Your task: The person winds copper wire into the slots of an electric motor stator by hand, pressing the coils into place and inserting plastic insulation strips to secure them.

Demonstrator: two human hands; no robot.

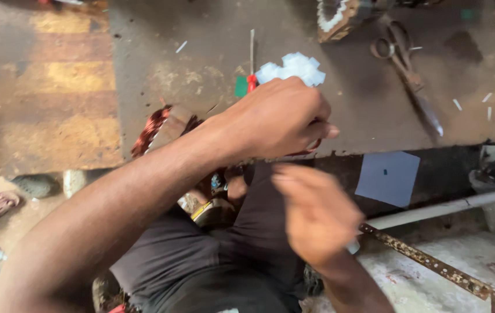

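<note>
Left hand [279, 119] fingers curled shut at the workbench [201, 75] edge, beside white paper pieces [294, 68]; blurred right hand [317, 211], grip unclear.

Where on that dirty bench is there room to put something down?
The bare stretch of the workbench left of the white paper pieces is free. So is the patch between those pieces and the scissors. It is crowded around the left hand, and small white scraps litter the right end.
</note>
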